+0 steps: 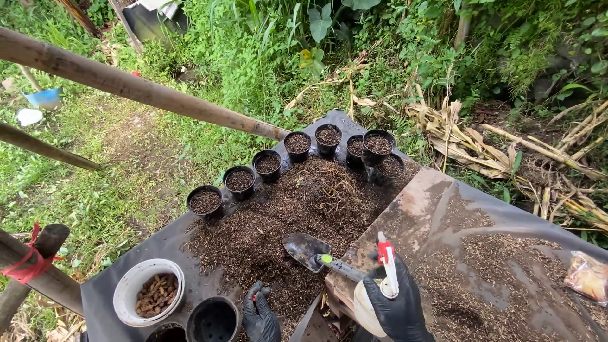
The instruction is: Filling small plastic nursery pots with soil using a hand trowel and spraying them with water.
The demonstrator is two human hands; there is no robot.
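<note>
Right grip (399, 304), black-gloved, is wrapped tight round the neck of a white spray bottle (372, 303); the bottle's red-and-white trigger head (386, 263) stands just above the fingers. Left grip (259, 313), also black-gloved, sits low and well to the left of the right one, fingers curled together on a small reddish item; what that item is cannot be told

Between the two grips, and slightly beyond them, a hand trowel (313, 252) lies with its metal blade on a heap of dark potting mix (297, 215) and its green-collared handle pointing toward the right grip, near the bottle. Just left of the left grip stands an empty black pot (213, 320); further left, a white bowl (147, 292) holds brown pellets, with another dark pot partly cut off below it

The heap spreads over a worktop covered in black sheeting (158, 247). A brown board (418, 209) lies under and beyond the right grip, scattered with mix. Past the heap, on its far edge, a curved row of small black pots (297, 145) stands filled with the same mix, touching or just beside one another

Far right of the right grip, a clear bag (588, 275) rests at the frame edge. Bamboo poles (126, 85) cross overhead at left; grass and dry stalks surround the worktop
</note>
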